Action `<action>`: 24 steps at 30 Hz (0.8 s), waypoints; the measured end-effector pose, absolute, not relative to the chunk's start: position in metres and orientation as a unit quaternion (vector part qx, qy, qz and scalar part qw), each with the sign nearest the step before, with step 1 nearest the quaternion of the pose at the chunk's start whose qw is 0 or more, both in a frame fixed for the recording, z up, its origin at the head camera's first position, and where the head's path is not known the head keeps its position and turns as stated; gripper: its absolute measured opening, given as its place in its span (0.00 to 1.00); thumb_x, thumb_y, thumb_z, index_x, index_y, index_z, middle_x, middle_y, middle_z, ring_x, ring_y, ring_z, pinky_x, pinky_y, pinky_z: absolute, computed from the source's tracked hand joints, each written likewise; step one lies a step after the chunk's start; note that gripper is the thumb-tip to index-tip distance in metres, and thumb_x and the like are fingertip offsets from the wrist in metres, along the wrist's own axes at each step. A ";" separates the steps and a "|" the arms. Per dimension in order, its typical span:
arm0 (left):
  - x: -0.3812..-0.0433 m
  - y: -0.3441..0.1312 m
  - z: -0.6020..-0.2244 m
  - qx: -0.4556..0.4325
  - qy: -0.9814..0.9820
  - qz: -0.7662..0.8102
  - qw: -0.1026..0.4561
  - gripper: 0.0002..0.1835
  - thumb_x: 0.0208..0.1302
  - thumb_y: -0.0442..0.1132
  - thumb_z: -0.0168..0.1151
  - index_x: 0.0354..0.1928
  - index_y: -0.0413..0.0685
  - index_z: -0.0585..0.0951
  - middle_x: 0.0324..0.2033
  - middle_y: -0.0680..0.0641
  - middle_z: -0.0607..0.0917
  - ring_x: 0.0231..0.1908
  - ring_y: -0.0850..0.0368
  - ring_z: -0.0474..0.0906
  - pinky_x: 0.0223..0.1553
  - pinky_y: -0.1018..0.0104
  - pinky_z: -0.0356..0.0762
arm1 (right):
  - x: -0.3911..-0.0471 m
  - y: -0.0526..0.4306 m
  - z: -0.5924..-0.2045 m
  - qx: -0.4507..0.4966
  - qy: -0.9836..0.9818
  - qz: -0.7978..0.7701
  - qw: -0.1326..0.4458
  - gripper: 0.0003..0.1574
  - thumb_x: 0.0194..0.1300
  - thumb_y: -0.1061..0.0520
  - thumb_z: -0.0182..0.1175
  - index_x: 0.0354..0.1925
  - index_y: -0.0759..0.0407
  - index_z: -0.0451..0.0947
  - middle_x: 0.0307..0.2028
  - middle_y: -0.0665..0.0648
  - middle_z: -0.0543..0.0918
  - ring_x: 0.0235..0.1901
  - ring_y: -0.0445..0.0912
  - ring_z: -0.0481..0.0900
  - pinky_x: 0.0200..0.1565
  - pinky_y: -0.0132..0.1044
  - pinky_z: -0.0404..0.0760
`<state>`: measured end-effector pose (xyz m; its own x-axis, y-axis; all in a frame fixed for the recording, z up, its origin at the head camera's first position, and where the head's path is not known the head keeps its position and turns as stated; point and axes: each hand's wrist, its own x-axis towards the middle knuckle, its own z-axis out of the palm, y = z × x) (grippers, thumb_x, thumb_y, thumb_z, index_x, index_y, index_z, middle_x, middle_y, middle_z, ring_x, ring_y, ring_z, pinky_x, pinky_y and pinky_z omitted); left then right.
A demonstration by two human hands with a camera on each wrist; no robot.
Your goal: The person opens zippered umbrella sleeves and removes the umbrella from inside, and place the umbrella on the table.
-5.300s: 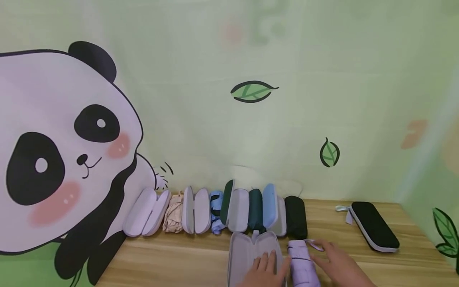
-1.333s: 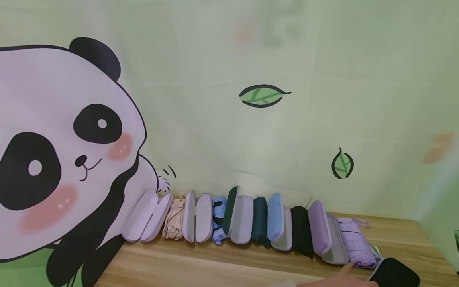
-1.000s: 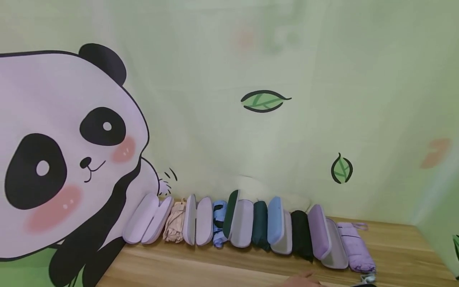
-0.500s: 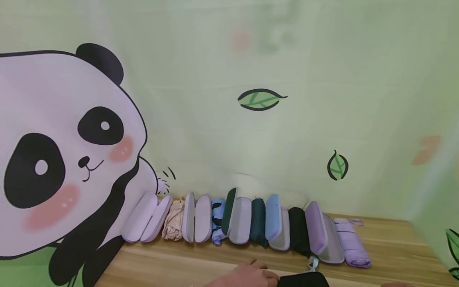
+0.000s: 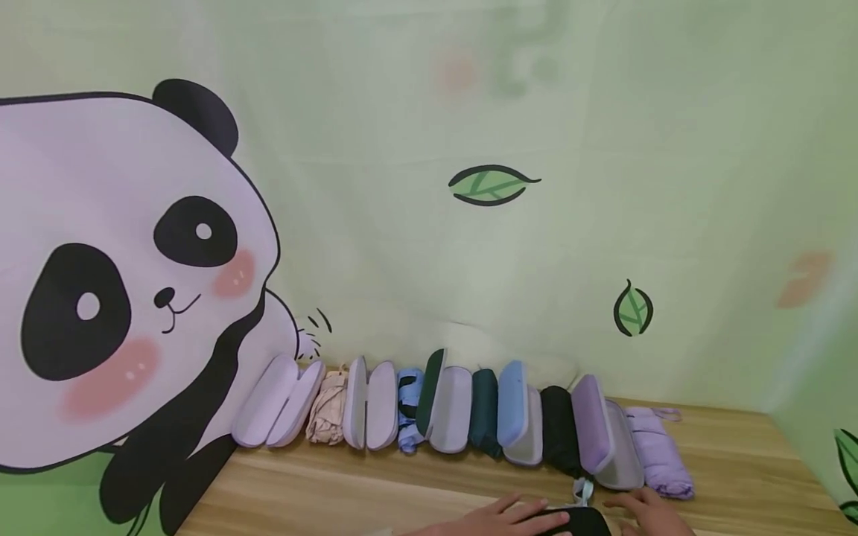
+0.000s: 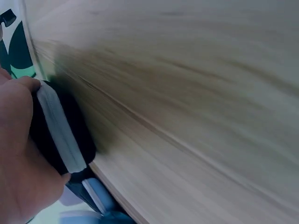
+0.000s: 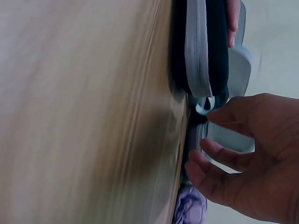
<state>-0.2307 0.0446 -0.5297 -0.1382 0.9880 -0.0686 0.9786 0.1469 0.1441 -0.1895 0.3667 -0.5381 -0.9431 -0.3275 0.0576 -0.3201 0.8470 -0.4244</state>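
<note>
A black zip case [image 5: 582, 521] with a grey zipper band lies flat at the bottom edge of the head view. My left hand [image 5: 509, 515] grips it from above, its fingers across the top; in the left wrist view the thumb [image 6: 29, 84] lies at one end of the zipper band. My right hand [image 5: 652, 514] is just right of the case. In the right wrist view its loosely bent fingers hold nothing, and the thumb tip is close to the case's pale blue wrist strap [image 7: 204, 105]. Much of the case is out of the head view.
Along the wall stand unfolded cases, among them lilac [image 5: 268, 402], green [image 5: 450, 413], blue [image 5: 512, 406] and purple [image 5: 593, 428]. Folded umbrellas lie between them: beige [image 5: 328, 409], dark teal [image 5: 484, 413], black [image 5: 559, 428] and lilac [image 5: 660, 454]. The wooden table [image 5: 322, 487] extends in front.
An unfolded purple case and lilac umbrella now end the row. The black case has come from the far right to the front middle under my left hand. The right hand has come in beside it.
</note>
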 end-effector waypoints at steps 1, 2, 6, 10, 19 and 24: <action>-0.233 0.041 -0.531 0.654 0.751 0.043 0.081 0.38 0.81 0.53 0.45 0.82 0.57 0.40 0.81 0.57 0.35 0.79 0.59 0.36 0.76 0.59 0.44 | -0.191 0.361 -0.538 -0.175 0.958 -0.226 0.006 0.16 0.63 0.60 0.67 0.49 0.62 0.82 0.39 0.56 0.77 0.33 0.42 0.74 0.32 0.37 0.75; -0.235 0.038 -0.532 0.656 0.748 0.051 0.087 0.39 0.81 0.53 0.45 0.82 0.57 0.40 0.81 0.57 0.35 0.79 0.59 0.35 0.76 0.59 0.43 | -0.192 0.357 -0.536 -0.190 0.953 -0.234 0.003 0.16 0.64 0.61 0.67 0.50 0.61 0.82 0.38 0.55 0.76 0.32 0.40 0.72 0.31 0.35 0.73; -0.239 0.027 -0.533 0.662 0.743 0.054 0.086 0.40 0.80 0.52 0.47 0.82 0.55 0.39 0.81 0.55 0.35 0.79 0.59 0.35 0.76 0.59 0.43 | -0.204 0.344 -0.534 -0.253 0.933 -0.255 0.020 0.18 0.65 0.63 0.64 0.54 0.62 0.81 0.36 0.53 0.74 0.29 0.35 0.67 0.29 0.34 0.70; -0.239 0.017 -0.538 0.661 0.747 0.038 0.060 0.40 0.80 0.54 0.47 0.82 0.57 0.40 0.81 0.56 0.36 0.79 0.58 0.35 0.76 0.56 0.47 | -0.233 0.347 -0.573 -0.269 0.924 -0.268 0.045 0.16 0.68 0.63 0.61 0.53 0.55 0.83 0.35 0.47 0.75 0.29 0.34 0.67 0.30 0.33 0.69; -0.234 0.009 -0.553 0.665 0.745 -0.011 -0.054 0.40 0.79 0.58 0.46 0.82 0.61 0.41 0.81 0.54 0.34 0.80 0.54 0.38 0.75 0.53 0.50 | -0.269 0.352 -0.594 -0.334 0.904 -0.247 0.104 0.08 0.71 0.59 0.60 0.45 0.47 0.84 0.34 0.36 0.77 0.32 0.30 0.71 0.33 0.33 0.74; -0.231 0.011 -0.561 0.648 0.749 -0.045 -0.129 0.35 0.80 0.59 0.42 0.82 0.63 0.46 0.81 0.54 0.38 0.80 0.55 0.41 0.73 0.54 0.58 | -0.257 0.346 -0.563 -0.386 0.886 -0.247 0.072 0.05 0.72 0.60 0.60 0.38 0.52 0.81 0.32 0.39 0.78 0.31 0.31 0.72 0.29 0.34 0.73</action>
